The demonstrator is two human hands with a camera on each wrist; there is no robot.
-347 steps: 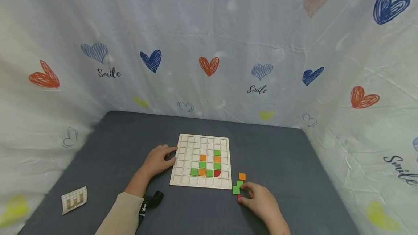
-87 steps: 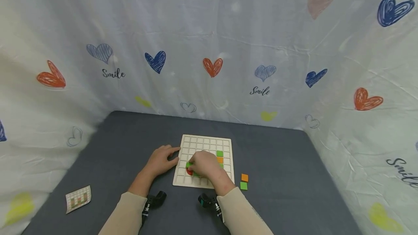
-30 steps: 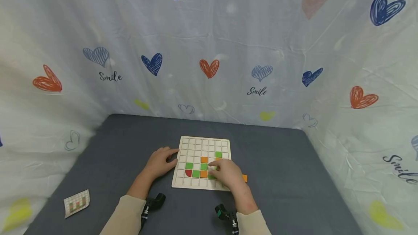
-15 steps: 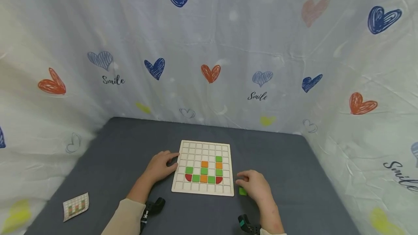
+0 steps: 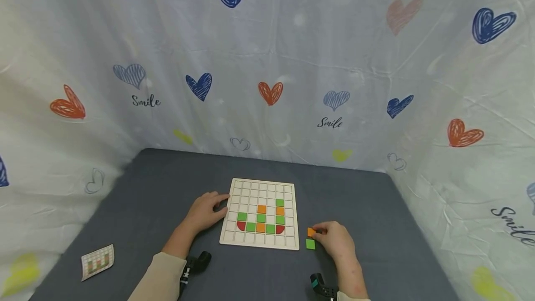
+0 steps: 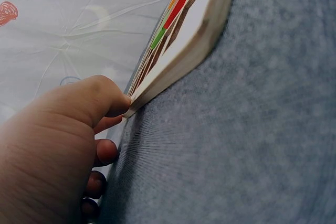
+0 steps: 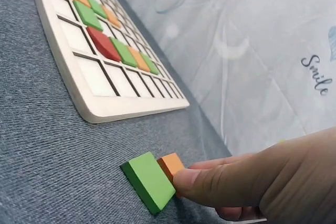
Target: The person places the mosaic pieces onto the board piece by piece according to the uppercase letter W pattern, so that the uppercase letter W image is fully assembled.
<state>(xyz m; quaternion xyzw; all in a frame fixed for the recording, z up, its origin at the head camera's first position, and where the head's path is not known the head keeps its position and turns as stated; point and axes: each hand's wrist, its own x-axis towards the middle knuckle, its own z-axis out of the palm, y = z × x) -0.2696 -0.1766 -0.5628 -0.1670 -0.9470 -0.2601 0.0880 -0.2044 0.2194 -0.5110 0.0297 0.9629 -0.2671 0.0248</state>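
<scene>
A pale wooden grid board (image 5: 244, 194) lies on the table, with green, orange and red pieces set in its squares. Along its left edge, my left hand (image 5: 205, 211) touches the side with a stretched index finger and the thumb; the left wrist view shows a fingertip against the board's edge (image 6: 173, 72). Right of the board, my right hand (image 5: 336, 240) pinches an orange square tile (image 7: 170, 165) between thumb and fingers, low at the table. Just in front of that tile lies a loose green square tile (image 5: 310, 244). A rounded red piece (image 7: 103, 44) sits in the board's near row.
A small printed card (image 5: 97, 262) with a grid pattern lies at the table's left. Dark wrist cameras (image 5: 198, 262) are strapped near both hands. A white curtain (image 5: 292, 36) with hearts hangs behind the dark tabletop (image 5: 175, 166).
My right hand has left the board and come to the orange tile on the right. A green tile and red pieces now sit along the pattern's lower rows. The left hand stays at the edge.
</scene>
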